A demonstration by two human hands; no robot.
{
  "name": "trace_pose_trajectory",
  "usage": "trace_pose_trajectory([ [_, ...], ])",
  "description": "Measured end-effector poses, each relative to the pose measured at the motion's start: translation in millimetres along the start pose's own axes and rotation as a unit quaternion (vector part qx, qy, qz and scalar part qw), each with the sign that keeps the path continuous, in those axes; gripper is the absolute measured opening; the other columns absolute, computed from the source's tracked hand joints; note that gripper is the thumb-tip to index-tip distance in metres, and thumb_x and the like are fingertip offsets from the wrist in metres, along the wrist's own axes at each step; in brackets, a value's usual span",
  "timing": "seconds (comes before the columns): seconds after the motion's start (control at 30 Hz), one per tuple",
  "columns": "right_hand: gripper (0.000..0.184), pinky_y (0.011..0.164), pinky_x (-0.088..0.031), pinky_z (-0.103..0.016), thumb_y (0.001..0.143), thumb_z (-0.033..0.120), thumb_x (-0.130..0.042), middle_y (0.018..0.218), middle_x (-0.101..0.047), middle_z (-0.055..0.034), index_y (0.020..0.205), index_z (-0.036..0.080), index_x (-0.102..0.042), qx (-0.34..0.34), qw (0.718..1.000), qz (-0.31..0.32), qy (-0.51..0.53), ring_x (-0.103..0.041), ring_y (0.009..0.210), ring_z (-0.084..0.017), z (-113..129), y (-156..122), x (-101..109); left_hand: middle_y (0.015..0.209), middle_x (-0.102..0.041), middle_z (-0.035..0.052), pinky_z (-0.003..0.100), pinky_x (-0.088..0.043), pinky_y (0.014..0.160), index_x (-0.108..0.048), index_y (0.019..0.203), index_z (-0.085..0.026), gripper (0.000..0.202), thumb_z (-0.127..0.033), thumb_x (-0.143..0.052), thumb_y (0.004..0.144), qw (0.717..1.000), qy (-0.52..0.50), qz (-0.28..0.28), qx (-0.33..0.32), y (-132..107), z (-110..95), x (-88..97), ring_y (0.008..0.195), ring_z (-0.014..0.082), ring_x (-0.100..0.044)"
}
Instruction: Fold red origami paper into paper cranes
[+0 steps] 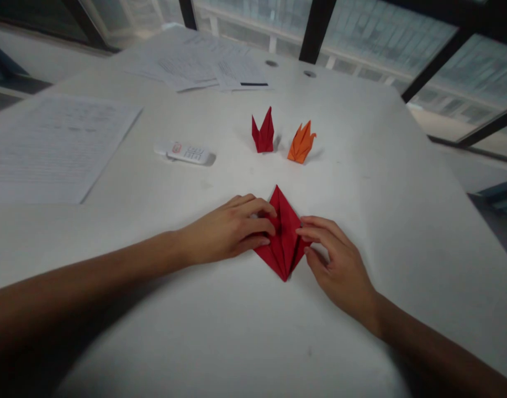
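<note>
A red folded paper (pixel 283 237), diamond-shaped, lies flat on the white table (pixel 361 182) in front of me. My left hand (pixel 228 232) rests on its left side, fingers curled and pressing the paper's left flap. My right hand (pixel 336 265) touches its right edge, fingertips pressed together on the fold. Farther back stand a finished red origami figure (pixel 263 132) and an orange origami figure (pixel 302 143), side by side and apart from my hands.
A white remote control (pixel 184 152) lies left of the figures. Printed sheets (pixel 50 146) lie at the left, and more papers (pixel 204 66) at the far edge. Windows with dark frames run behind the table.
</note>
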State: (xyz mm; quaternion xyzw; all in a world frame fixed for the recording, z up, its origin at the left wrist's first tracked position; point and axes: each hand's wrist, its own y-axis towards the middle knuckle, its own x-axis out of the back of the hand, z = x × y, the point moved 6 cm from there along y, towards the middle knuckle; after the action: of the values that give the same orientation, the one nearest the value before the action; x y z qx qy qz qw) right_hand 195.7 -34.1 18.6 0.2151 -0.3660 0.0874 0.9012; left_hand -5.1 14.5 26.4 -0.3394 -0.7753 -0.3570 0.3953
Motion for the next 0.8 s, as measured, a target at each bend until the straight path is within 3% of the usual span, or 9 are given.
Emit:
trace_pose_trajectory([
  [0.1,0.038,0.101,-0.058,-0.041,0.090,0.003,-0.053,0.132,-0.062,-0.0082,0.116,0.026,-0.068,-0.002,1.000,-0.023,-0.008,-0.064,0.121,-0.022,-2,3,5,0.123,-0.065,0.0105,0.039,-0.046,0.104,-0.072,0.107,-0.021,0.017,-0.023,-0.056,0.103,1.000,-0.009,-0.010,-0.001,0,1,-0.4,0.112,0.0230,-0.062],
  [0.23,0.025,0.107,-0.052,-0.048,0.095,0.013,-0.057,0.128,-0.063,-0.0098,0.115,0.025,-0.067,-0.008,0.996,-0.070,-0.051,-0.061,0.123,-0.024,-8,6,12,0.118,-0.067,0.0099,0.036,-0.048,0.103,-0.072,0.103,-0.020,0.016,-0.023,-0.056,0.102,1.000,-0.029,-0.006,-0.002,0,0,-0.8,0.110,0.0214,-0.063],
  [0.33,0.023,0.109,-0.046,-0.057,0.097,0.028,-0.063,0.132,-0.063,-0.0129,0.119,0.023,-0.065,-0.026,0.993,-0.048,-0.103,-0.057,0.127,-0.030,-13,7,9,0.115,-0.067,0.0099,0.035,-0.050,0.102,-0.071,0.102,-0.019,0.014,-0.024,-0.058,0.102,0.999,-0.036,-0.008,-0.013,1,-4,-1.2,0.109,0.0213,-0.063],
  [0.4,0.019,0.108,-0.044,-0.061,0.096,0.035,-0.066,0.133,-0.063,-0.0131,0.111,0.023,-0.068,-0.032,0.991,-0.021,-0.128,-0.056,0.127,-0.033,-15,7,5,0.114,-0.067,0.0105,0.034,-0.052,0.099,-0.070,0.102,-0.019,0.014,-0.021,-0.057,0.102,0.999,-0.034,-0.020,-0.029,1,-8,-1.6,0.108,0.0208,-0.063],
  [0.5,0.009,0.105,-0.044,-0.060,0.093,0.033,-0.069,0.130,-0.065,-0.0107,0.092,0.024,-0.069,-0.028,0.992,-0.005,-0.123,-0.058,0.124,-0.033,-12,8,3,0.115,-0.068,0.0116,0.032,-0.054,0.097,-0.069,0.104,-0.017,0.019,-0.011,-0.052,0.101,0.997,-0.027,-0.035,-0.059,0,-17,-4.2,0.108,0.0199,-0.063],
  [0.6,0.009,0.103,-0.046,-0.057,0.093,0.028,-0.067,0.125,-0.067,-0.0091,0.085,0.024,-0.067,-0.028,0.996,-0.005,-0.081,-0.061,0.120,-0.031,-11,8,4,0.117,-0.067,0.0118,0.031,-0.055,0.098,-0.069,0.107,-0.018,0.023,-0.007,-0.049,0.100,0.996,-0.039,-0.041,-0.065,1,-23,-6.7,0.110,0.0196,-0.064],
  [0.7,0.009,0.100,-0.050,-0.050,0.095,0.027,-0.065,0.119,-0.068,-0.0084,0.086,0.024,-0.067,-0.049,0.998,-0.029,-0.015,-0.064,0.115,-0.028,-11,7,7,0.116,-0.067,0.0106,0.032,-0.056,0.097,-0.064,0.116,-0.020,0.018,-0.016,-0.055,0.100,0.995,-0.087,-0.034,-0.032,2,-24,-7.0,0.108,0.0198,-0.065],
  [0.8,0.010,0.096,-0.054,-0.044,0.096,0.029,-0.064,0.120,-0.065,-0.0087,0.088,0.024,-0.067,-0.056,0.996,-0.049,0.052,-0.064,0.113,-0.025,-7,5,8,0.111,-0.066,0.0071,0.033,-0.059,0.089,-0.056,0.122,-0.023,0.025,-0.027,-0.062,0.098,0.985,-0.153,-0.050,0.056,4,-21,-5.3,0.097,0.0183,-0.067],
])
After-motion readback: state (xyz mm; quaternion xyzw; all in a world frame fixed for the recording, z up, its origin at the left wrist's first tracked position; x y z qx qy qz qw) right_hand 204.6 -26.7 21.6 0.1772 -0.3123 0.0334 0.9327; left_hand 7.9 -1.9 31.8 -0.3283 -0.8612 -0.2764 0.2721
